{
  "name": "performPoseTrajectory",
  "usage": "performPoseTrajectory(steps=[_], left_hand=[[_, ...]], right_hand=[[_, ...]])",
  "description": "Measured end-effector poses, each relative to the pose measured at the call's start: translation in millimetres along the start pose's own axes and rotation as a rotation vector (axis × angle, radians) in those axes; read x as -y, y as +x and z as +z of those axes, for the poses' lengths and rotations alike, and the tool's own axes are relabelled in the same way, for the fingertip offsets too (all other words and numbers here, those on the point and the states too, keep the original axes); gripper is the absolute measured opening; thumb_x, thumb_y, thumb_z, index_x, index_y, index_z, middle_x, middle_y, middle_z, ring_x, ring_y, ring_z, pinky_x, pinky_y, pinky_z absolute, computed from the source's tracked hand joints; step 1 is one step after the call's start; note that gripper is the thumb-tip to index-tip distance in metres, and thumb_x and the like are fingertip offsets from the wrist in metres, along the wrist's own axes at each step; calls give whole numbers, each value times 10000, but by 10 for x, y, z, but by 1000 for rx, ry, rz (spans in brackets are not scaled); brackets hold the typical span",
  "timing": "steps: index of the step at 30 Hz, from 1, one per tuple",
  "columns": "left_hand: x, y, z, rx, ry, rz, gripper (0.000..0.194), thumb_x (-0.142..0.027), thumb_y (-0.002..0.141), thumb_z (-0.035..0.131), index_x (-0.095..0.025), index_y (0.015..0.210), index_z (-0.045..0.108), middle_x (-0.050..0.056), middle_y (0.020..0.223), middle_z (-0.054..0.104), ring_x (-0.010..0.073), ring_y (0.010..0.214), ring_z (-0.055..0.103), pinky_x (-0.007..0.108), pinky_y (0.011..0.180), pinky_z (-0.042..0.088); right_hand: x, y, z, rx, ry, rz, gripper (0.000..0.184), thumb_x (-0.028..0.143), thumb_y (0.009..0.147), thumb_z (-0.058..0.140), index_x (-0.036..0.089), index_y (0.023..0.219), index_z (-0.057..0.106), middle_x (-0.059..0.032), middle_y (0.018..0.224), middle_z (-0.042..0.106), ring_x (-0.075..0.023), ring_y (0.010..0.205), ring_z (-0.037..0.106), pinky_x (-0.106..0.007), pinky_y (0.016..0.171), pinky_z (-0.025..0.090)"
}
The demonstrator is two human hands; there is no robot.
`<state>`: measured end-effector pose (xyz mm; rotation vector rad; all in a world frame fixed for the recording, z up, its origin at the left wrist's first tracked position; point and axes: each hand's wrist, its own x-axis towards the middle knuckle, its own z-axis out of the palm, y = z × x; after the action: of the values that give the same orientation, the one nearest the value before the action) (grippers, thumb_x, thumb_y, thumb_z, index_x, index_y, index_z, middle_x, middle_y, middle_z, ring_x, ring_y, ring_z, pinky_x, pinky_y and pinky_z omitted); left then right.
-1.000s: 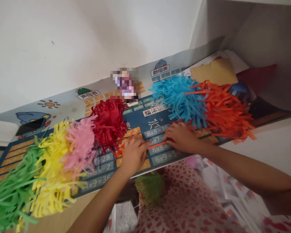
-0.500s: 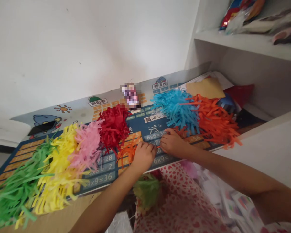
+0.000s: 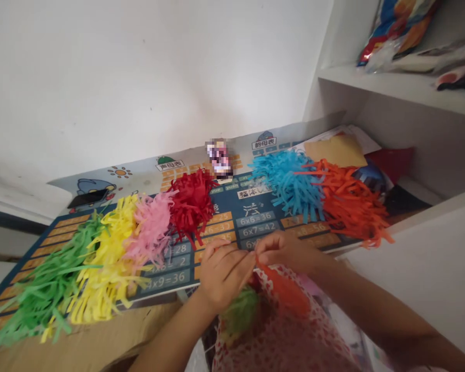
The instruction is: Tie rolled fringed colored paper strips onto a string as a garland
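My left hand [image 3: 222, 271] and my right hand [image 3: 284, 252] meet at the table's front edge, fingers closed at the top of an orange paper tassel [image 3: 289, 292]. The tassel hangs blurred over the heart-patterned cloth on my lap. Red [image 3: 192, 201], pink [image 3: 149, 222], yellow [image 3: 110, 263] and green [image 3: 58, 274] fringed paper tassels lie in a row to the left of my hands. Beyond my right hand rest a blue tassel [image 3: 290, 181] and a larger bunch of orange fringe [image 3: 349, 199]. A green bunch [image 3: 240, 310] shows dimly below my left hand.
A printed mat [image 3: 166, 281] with times tables covers the table against the white wall. Toward the back stands a phone [image 3: 219, 157], partly blurred out. Shelves [image 3: 403, 82] holding packets and papers rise at the right. A dark flat object [image 3: 88, 198] lies at the back left.
Both hands have drawn back from the mat to the table edge. The orange tassel, earlier lying on the mat by the hands, now hangs over my lap. The view has shifted slightly.
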<state>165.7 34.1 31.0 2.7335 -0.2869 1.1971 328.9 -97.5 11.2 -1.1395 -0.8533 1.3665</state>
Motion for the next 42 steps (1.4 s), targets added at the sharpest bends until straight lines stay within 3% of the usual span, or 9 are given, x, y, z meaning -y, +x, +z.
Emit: performPoseTrajectory(steps=[4,11,15,20,26,31,37,42], left_hand=[[-100,-45,25,-37,-86,-106,169,-142,876,626,-221,1024,642,10,846,762,142,749,686,355,843,510],[-259,-55,98,-16,-349,-624,123,-228,899,613,-222,817,704,11,780,731,141,727,679,273,693,558],[-252,-81,156,-39,-431,-745,127,-237,878,632,-221,797,728,14,768,711,139,712,670,249,650,558],[-290,-142,228,-94,-442,-724,82,-217,878,632,-217,879,714,23,829,717,146,770,682,252,678,560],[-325,-180,313,-235,-214,-482,168,-160,821,700,-224,972,663,16,858,680,163,832,647,375,879,530],[-327,-198,325,-247,-91,-456,156,-123,826,675,-235,933,658,-10,773,640,150,775,603,382,884,496],[-401,-264,359,-313,44,-483,133,-157,824,683,-241,925,656,-2,796,613,160,805,584,366,870,475],[-404,-269,389,-328,39,-453,153,-151,813,706,-250,922,663,-8,785,648,164,794,585,362,843,446]], right_hand=[[-179,29,126,-46,152,-3,385,477,606,844,144,673,661,26,617,578,-81,562,463,-208,548,355],[-336,45,237,-236,191,-196,322,415,681,824,162,639,629,18,622,571,-90,562,485,-216,539,383],[-375,64,263,-300,263,-229,296,380,674,835,182,745,627,39,624,580,-77,506,496,-202,504,405],[-406,75,254,-351,238,-277,259,359,676,835,188,743,652,28,653,602,-94,552,544,-213,530,462],[-439,73,230,-399,129,-509,98,259,750,800,223,744,708,8,722,612,-122,693,573,-237,634,479],[-527,56,220,-435,10,-611,110,177,788,766,278,822,741,3,848,635,-134,794,593,-264,721,485],[-563,52,239,-508,-151,-811,195,136,815,728,304,913,745,-2,840,674,-167,828,604,-337,788,483],[-581,34,254,-519,-165,-840,225,136,817,723,323,941,743,-2,882,675,-167,848,608,-341,794,485]])
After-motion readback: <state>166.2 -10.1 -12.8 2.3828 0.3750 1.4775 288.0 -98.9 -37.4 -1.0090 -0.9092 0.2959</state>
